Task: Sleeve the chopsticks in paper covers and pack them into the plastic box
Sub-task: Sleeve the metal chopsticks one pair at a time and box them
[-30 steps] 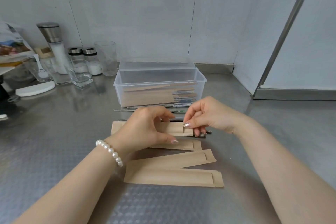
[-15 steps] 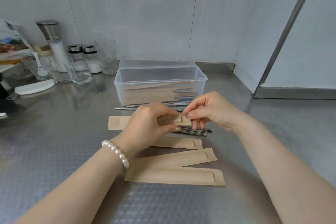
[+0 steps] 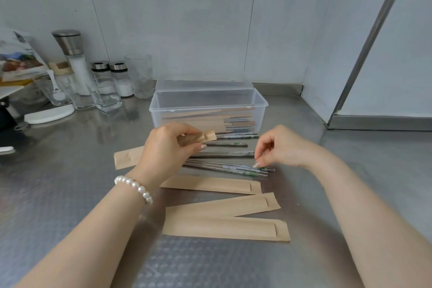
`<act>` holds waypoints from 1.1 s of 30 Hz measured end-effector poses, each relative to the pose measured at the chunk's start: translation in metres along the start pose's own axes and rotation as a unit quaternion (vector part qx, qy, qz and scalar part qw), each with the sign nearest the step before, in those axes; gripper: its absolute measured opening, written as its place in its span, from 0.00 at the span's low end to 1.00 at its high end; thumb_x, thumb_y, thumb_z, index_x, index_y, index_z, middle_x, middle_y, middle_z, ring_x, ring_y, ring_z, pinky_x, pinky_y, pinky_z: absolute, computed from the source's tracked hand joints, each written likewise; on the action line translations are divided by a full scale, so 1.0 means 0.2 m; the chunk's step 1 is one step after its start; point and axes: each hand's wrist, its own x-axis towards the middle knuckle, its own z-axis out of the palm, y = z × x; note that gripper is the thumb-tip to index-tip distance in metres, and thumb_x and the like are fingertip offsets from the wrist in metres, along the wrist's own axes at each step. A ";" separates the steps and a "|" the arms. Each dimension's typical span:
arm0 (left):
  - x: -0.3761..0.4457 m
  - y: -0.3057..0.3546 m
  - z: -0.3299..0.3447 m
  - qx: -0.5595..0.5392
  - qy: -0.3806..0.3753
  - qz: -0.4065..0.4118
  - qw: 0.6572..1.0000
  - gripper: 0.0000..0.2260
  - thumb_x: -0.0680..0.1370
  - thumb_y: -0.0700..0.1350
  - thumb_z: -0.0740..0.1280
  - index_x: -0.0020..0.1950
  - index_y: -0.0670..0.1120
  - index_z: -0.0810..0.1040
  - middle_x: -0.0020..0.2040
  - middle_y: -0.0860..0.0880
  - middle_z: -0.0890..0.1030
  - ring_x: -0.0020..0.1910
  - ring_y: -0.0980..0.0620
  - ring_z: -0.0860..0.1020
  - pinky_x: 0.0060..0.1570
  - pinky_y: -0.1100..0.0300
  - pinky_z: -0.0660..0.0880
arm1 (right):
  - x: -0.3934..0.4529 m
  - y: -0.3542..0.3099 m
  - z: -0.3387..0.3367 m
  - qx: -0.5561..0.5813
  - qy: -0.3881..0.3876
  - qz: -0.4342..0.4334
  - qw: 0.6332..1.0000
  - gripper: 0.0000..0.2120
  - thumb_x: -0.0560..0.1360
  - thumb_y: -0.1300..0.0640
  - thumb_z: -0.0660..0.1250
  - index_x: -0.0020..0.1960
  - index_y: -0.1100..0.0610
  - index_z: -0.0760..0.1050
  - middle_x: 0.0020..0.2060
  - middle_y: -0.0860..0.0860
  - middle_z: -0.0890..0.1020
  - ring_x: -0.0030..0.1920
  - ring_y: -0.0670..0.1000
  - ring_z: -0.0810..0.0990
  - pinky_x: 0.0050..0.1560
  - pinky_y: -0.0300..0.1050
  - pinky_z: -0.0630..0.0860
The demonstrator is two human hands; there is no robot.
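My left hand (image 3: pixel 168 147) grips a brown paper sleeve (image 3: pixel 127 159) lifted off the counter, its open flap end sticking out to the right. My right hand (image 3: pixel 278 147) reaches down with thumb and forefinger at the ends of the metal chopsticks (image 3: pixel 224 166) lying loose on the steel counter; whether it pinches one I cannot tell. Three more empty paper sleeves (image 3: pixel 224 227) lie flat in front of me. The clear plastic box (image 3: pixel 261 103) stands behind the chopsticks, lid open, with several sleeved chopsticks stacked inside.
A salt grinder (image 3: pixel 72 58), small shakers (image 3: pixel 109 72), glasses (image 3: pixel 139 75) and a white lid (image 3: pixel 49 114) crowd the back left. A tiled wall is behind the box; a metal frame (image 3: pixel 364 54) stands at the right.
My right hand let go of the sleeve's flap and moved right and down to the chopstick ends. My left hand lifted the sleeve slightly and keeps hold of it.
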 end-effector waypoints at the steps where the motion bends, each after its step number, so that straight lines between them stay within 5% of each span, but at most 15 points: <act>1: 0.00 0.00 0.00 0.002 -0.009 -0.001 1.000 0.10 0.66 0.46 0.76 0.45 0.50 0.82 0.37 0.60 0.77 0.37 0.62 0.74 0.40 0.71 0.68 | 0.00 0.00 0.00 -0.002 -0.010 -0.001 1.000 0.10 0.62 0.62 0.78 0.30 0.53 0.78 0.19 0.43 0.72 0.23 0.40 0.67 0.29 0.34 0.65; 6: -0.01 0.02 0.02 0.009 -0.027 -0.004 1.000 0.10 0.67 0.47 0.75 0.47 0.50 0.82 0.40 0.56 0.79 0.42 0.56 0.76 0.45 0.61 0.71 | 0.00 -0.01 0.02 -0.042 -0.045 0.009 0.998 0.12 0.63 0.60 0.78 0.30 0.54 0.75 0.17 0.42 0.70 0.21 0.40 0.66 0.25 0.32 0.62; 12: -0.02 0.02 0.01 0.008 -0.026 -0.008 1.000 0.10 0.67 0.46 0.75 0.47 0.49 0.82 0.39 0.56 0.79 0.43 0.54 0.77 0.47 0.59 0.74 | 0.07 0.09 0.02 -0.061 0.122 0.026 0.990 0.13 0.69 0.63 0.72 0.31 0.50 0.74 0.27 0.45 0.72 0.30 0.44 0.69 0.38 0.39 0.66; 16: -0.01 0.02 0.01 0.004 -0.027 -0.009 1.000 0.10 0.67 0.46 0.75 0.47 0.49 0.82 0.40 0.55 0.79 0.42 0.54 0.77 0.47 0.60 0.73 | 0.09 0.14 0.01 -0.022 0.163 0.027 0.986 0.10 0.71 0.65 0.69 0.35 0.52 0.76 0.27 0.46 0.71 0.31 0.45 0.68 0.36 0.40 0.66; 26: -0.01 0.01 0.01 0.012 -0.020 -0.015 1.000 0.08 0.68 0.46 0.75 0.46 0.49 0.82 0.38 0.54 0.80 0.40 0.53 0.76 0.44 0.60 0.73 | 0.08 0.11 0.06 0.011 0.099 -0.013 0.995 0.11 0.69 0.63 0.73 0.34 0.49 0.77 0.28 0.47 0.73 0.30 0.45 0.66 0.34 0.38 0.64; 33: -0.01 0.01 0.00 0.030 -0.038 -0.021 0.999 0.10 0.67 0.45 0.75 0.47 0.48 0.82 0.40 0.54 0.80 0.42 0.53 0.76 0.45 0.62 0.70 | 0.10 0.11 0.10 -0.019 0.093 -0.009 0.995 0.05 0.69 0.60 0.74 0.44 0.53 0.83 0.37 0.48 0.77 0.34 0.44 0.71 0.37 0.37 0.67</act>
